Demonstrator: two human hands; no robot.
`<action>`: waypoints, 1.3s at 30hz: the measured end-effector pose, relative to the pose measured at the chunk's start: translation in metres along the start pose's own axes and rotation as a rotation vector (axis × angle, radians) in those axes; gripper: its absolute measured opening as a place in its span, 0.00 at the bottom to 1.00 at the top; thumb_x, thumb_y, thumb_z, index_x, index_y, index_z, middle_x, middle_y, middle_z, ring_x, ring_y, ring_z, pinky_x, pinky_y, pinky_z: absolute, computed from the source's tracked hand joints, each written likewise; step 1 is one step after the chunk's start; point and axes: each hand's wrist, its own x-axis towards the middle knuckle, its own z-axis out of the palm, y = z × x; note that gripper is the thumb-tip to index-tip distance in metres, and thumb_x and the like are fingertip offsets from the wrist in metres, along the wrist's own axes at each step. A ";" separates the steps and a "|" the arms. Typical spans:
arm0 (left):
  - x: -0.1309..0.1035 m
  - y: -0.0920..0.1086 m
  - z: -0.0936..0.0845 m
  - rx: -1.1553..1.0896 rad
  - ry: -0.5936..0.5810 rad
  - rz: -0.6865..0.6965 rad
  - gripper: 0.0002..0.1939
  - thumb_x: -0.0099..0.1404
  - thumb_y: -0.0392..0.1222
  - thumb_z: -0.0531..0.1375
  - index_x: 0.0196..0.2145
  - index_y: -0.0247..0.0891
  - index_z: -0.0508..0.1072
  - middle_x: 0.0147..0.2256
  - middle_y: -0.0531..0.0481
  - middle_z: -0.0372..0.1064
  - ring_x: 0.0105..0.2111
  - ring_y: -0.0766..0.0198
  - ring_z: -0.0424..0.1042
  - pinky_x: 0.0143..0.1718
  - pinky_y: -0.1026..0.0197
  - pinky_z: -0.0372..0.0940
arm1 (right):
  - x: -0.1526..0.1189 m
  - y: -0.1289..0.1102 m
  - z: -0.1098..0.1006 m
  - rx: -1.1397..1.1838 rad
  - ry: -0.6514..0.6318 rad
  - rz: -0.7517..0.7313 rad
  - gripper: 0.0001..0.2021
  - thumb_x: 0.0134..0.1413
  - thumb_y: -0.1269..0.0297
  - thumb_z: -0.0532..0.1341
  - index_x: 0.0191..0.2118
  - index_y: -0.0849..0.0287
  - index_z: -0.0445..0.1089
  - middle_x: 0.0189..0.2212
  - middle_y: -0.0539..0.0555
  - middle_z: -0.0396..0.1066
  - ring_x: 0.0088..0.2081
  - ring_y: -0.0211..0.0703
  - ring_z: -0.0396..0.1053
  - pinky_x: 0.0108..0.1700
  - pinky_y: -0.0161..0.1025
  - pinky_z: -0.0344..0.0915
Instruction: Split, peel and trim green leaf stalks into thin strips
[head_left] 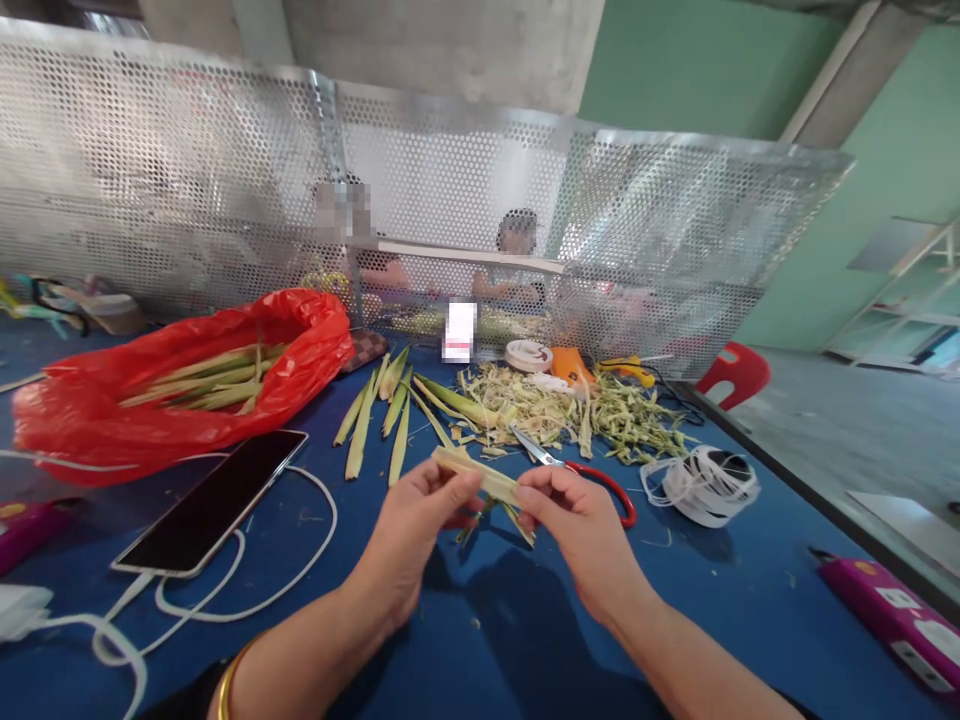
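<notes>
A pale green husk strip [480, 470] is stretched between my two hands above the blue table. My left hand [420, 520] pinches its left part between thumb and fingers. At its right end, my right hand [581, 530] is closed on it the same way. Thin green leaf pieces [517, 520] hang just below the strip, between the hands. Scissors [600, 480] with red handles lie right behind my right hand, blades pointing left. Several separate husk leaves [401, 445] lie behind my left hand, beside a heap of shredded husk [555, 410].
At left are a red plastic bag [180, 430] of husks, a phone [214, 505] and white cables. A ribbon roll [705, 490] and a purple device [892, 615] are at right. Behind the table stands a perforated metal screen [450, 160], with people beyond it.
</notes>
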 end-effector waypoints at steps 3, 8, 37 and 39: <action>-0.004 -0.006 0.005 -0.023 -0.035 -0.091 0.13 0.50 0.46 0.67 0.29 0.33 0.76 0.29 0.48 0.72 0.30 0.66 0.69 0.32 0.67 0.64 | -0.003 0.003 0.008 0.027 0.033 0.001 0.08 0.47 0.61 0.64 0.28 0.60 0.70 0.20 0.47 0.66 0.24 0.35 0.64 0.28 0.33 0.61; -0.004 -0.006 0.006 -0.037 -0.001 -0.105 0.11 0.50 0.45 0.66 0.27 0.33 0.77 0.26 0.48 0.74 0.27 0.67 0.69 0.32 0.67 0.63 | -0.007 0.008 0.015 -0.008 -0.043 -0.005 0.10 0.51 0.58 0.61 0.27 0.60 0.68 0.21 0.48 0.67 0.24 0.37 0.65 0.29 0.34 0.63; -0.009 -0.014 0.004 0.617 -0.183 0.143 0.09 0.55 0.40 0.56 0.21 0.37 0.74 0.21 0.54 0.67 0.26 0.64 0.64 0.27 0.65 0.56 | -0.005 0.008 0.004 -0.462 -0.059 -0.370 0.06 0.47 0.73 0.63 0.30 0.56 0.67 0.28 0.48 0.62 0.29 0.38 0.62 0.32 0.35 0.61; -0.008 -0.015 0.004 0.593 -0.175 0.120 0.09 0.54 0.40 0.56 0.22 0.37 0.75 0.21 0.53 0.69 0.26 0.63 0.65 0.28 0.64 0.57 | -0.007 0.007 0.005 -0.475 -0.050 -0.394 0.06 0.47 0.75 0.61 0.28 0.57 0.65 0.28 0.48 0.62 0.29 0.38 0.62 0.32 0.34 0.60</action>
